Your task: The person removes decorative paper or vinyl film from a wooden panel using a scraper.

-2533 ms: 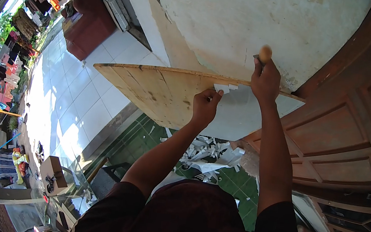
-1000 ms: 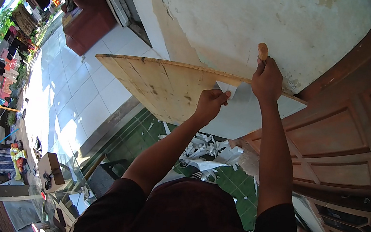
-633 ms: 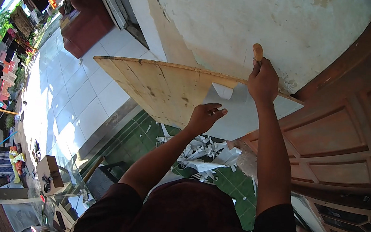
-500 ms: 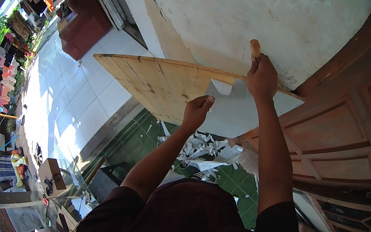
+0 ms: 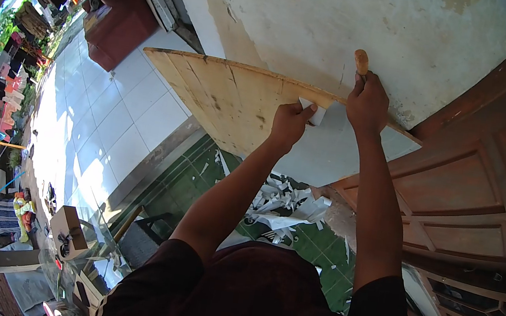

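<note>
A large wooden board (image 5: 223,95) leans against a pale plastered wall (image 5: 349,23); its right part carries a grey-white covering sheet (image 5: 331,156). My right hand (image 5: 369,103) grips a tool with a rounded wooden handle (image 5: 361,61), held at the board's upper edge; the tool's working end is hidden. My left hand (image 5: 290,123) pinches a peeled white flap of the sheet (image 5: 311,109) just left of the right hand.
Torn white scraps (image 5: 279,200) lie on the green tiled floor (image 5: 198,176) below the board. A brown panelled door (image 5: 475,189) stands at right. White floor tiles (image 5: 116,119) and a maroon sofa (image 5: 122,10) lie at left. A small box (image 5: 71,229) sits lower left.
My left hand let go of the sheet and dropped lower, then rose again and took hold of the white flap. My right hand stayed at the board's top edge with the tool.
</note>
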Available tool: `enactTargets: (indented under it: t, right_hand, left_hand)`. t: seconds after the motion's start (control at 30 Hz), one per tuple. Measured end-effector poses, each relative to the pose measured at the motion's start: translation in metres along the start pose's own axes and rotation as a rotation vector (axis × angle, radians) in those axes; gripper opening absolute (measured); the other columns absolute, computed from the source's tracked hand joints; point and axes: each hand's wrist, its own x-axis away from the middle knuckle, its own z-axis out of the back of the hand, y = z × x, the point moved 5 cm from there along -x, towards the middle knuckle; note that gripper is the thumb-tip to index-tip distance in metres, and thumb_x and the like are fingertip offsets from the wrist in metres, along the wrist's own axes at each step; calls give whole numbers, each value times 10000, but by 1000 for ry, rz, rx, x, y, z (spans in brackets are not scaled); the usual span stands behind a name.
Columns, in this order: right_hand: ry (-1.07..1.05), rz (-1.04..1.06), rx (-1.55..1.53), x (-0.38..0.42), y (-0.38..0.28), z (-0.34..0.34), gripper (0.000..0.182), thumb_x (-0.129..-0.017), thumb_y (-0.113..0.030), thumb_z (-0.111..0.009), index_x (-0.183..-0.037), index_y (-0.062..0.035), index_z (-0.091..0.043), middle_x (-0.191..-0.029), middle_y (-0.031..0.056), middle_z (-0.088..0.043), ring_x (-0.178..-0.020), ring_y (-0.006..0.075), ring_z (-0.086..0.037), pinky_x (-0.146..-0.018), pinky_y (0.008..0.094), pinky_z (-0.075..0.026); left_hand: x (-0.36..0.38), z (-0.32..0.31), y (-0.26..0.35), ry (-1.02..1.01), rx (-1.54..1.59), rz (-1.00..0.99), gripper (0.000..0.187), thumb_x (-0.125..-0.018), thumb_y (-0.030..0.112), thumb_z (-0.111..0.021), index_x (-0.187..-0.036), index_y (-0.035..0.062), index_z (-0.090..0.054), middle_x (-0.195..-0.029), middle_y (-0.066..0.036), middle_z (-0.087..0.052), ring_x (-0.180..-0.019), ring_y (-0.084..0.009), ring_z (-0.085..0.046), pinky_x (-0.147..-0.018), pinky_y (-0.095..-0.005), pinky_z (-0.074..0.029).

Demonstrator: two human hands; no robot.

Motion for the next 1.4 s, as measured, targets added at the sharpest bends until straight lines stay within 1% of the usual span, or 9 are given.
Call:
enactTargets:
  t: [0.27, 0.47, 0.77, 0.97, 1.07, 1.17, 1.27, 1.37, 1.4]
  right_hand:
    - [38, 7, 15, -5, 2, -2, 209, -1046, -218, -571, -1133, -58, -672, -1058, 154, -730, -990, 389, -698, -840, 508, -541]
    - [15, -22, 46, -6, 0, -1, 193, -1039, -197, -546, -1139, -77, -659, -1065, 125, -699, -998, 369, -679, -852, 505, -543]
    - [19, -16, 41, -4, -1, 1, 197, -1043, -203, -539, -1151, -92, -661, -1080, 113, -703, -1006, 364, -682, -851, 500, -551]
    - [-2, -30, 45, -4, -2, 1, 209, -1046, -212, -533, -1154, -88, -661, -1090, 110, -702, -1014, 363, -681, -854, 502, -551]
    - [3, -25, 51, -4, -1, 1, 209, -1045, -212, -533, -1155, -89, -662, -1088, 109, -702, -1014, 362, -681, -853, 503, -551]
    - [12, -18, 51, -4, -2, 1, 208, -1044, -211, -536, -1153, -88, -663, -1084, 109, -702, -1008, 362, -682, -850, 502, -552]
    - [14, -7, 54, -3, -2, 1, 206, -1043, -210, -540, -1150, -85, -665, -1082, 110, -703, -1000, 363, -683, -849, 501, -553]
    - [9, -5, 56, -4, -3, 2, 205, -1042, -209, -541, -1146, -83, -666, -1083, 112, -703, -995, 364, -683, -849, 501, -553]
    - [6, -8, 56, -3, -3, 2, 206, -1043, -209, -540, -1148, -84, -665, -1084, 112, -704, -996, 363, -683, -849, 501, -553]
  left_hand:
    - [5, -4, -15, 13, 4, -124, 394, -989, 338, -731, -904, -46, -759, -768, -49, -707, -670, -101, -574, -635, -291, -460]
    - [16, 1, -20, 54, -153, -167, 416, -995, 328, -718, -844, -59, -747, -727, -66, -719, -663, -102, -594, -655, -299, -478]
    - [21, 4, -52, 90, -210, -128, 432, -991, 337, -720, -819, -59, -740, -714, -85, -717, -666, -113, -604, -658, -310, -482]
    - [33, 6, -51, 92, -233, -118, 441, -990, 353, -716, -815, -50, -743, -698, -78, -709, -655, -112, -594, -652, -318, -479]
    - [36, 5, -60, 110, -176, -131, 446, -988, 355, -716, -807, -52, -743, -679, -82, -699, -638, -114, -581, -634, -324, -468]
    - [39, 6, -63, 144, -200, -160, 484, -983, 380, -705, -767, -52, -730, -633, -144, -680, -588, -166, -600, -607, -365, -474]
    - [47, 6, -59, 148, -242, -141, 483, -985, 378, -702, -770, -54, -730, -628, -139, -671, -580, -161, -576, -605, -371, -466]
    - [49, 7, -69, 135, -231, -74, 438, -987, 356, -716, -814, -44, -749, -676, -73, -696, -621, -111, -562, -614, -333, -450]
    - [49, 8, -73, 135, -228, -76, 439, -988, 356, -714, -815, -46, -749, -675, -76, -696, -622, -112, -563, -615, -335, -451]
